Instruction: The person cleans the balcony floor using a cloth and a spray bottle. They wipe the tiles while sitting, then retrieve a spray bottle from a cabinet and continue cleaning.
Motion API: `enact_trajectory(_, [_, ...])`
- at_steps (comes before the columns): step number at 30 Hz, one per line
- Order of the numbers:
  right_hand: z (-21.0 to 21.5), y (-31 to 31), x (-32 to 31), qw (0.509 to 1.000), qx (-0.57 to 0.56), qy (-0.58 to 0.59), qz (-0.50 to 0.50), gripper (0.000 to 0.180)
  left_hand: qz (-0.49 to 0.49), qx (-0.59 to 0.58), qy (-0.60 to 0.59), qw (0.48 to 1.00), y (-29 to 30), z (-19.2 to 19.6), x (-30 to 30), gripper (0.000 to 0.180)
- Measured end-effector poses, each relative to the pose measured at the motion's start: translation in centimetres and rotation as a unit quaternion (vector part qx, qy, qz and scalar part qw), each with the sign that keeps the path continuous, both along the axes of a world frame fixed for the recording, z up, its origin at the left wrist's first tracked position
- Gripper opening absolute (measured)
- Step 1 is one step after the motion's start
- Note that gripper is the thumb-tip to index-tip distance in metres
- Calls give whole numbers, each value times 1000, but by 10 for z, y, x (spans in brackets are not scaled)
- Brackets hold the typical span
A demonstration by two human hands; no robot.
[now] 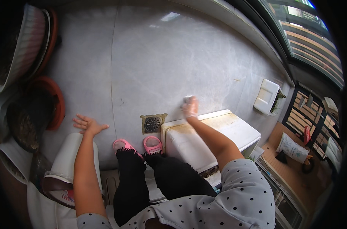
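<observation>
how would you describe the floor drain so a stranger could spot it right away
Start at the grey tiled floor and find the person's pink slippers. Just beyond their toes, left of the long white planter box, lies the floor drain. It alone is a small square brass-coloured plate with a dark round grate.

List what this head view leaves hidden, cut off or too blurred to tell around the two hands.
- Head view: what the right hand presses on the floor by the white planter is a blurred pale lump; cloth or sponge, cannot tell.
- The planter's near end is hidden by the right forearm and black trousers.
- The stacked pots are cut off by the dark rim.
- The left hand is spread and holds nothing.
</observation>
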State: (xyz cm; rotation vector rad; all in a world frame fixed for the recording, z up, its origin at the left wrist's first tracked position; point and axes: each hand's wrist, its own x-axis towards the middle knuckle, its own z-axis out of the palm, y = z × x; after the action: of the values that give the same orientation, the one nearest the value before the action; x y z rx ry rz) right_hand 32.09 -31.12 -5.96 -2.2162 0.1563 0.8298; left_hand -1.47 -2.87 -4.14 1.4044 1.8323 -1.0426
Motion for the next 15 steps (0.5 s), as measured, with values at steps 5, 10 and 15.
enact_trajectory(5, [37,124,-109,924,-46,-115,362,26,-6,14,-7,1000,-3,-10,-1,155])
enact_trajectory(10, [69,133,-63,971,-32,66,227,22,8,-3,1,1000,0,-4,-2,152])
enact_trajectory(15, [38,-2,8,884,-297,-106,346,22,4,-25,-4,1000,5,13,11,149])
